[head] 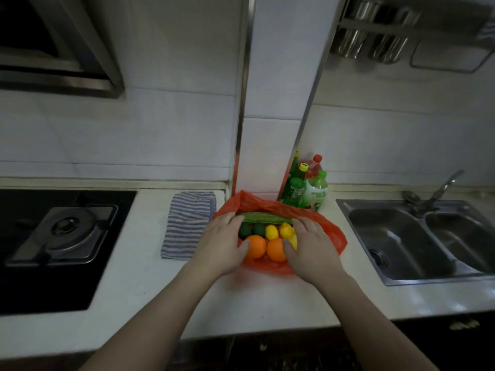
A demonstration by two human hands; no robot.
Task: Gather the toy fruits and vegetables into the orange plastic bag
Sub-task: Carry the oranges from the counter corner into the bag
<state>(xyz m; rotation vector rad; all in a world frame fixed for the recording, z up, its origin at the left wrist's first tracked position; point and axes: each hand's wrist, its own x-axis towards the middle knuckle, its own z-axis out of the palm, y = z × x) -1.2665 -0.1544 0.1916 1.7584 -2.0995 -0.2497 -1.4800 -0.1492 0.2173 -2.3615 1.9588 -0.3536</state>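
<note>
The orange plastic bag (329, 231) lies spread flat on the pale counter. On it sit a long green cucumber-like vegetable (263, 218), two dark green fruits (251, 229), yellow lemons (278, 231) and two oranges (255, 246). My left hand (221, 243) rests against the left side of the pile, fingers touching the green vegetable and the left orange. On the right side my right hand (308, 246) cups the pile, covering part of a yellow fruit. Both hands press inward around the toys; neither lifts one.
A striped cloth (187, 223) lies left of the bag, a gas hob (64, 231) farther left. Several drink bottles (308, 186) stand behind the bag by the wall column. A steel double sink (417, 236) with a tap is on the right.
</note>
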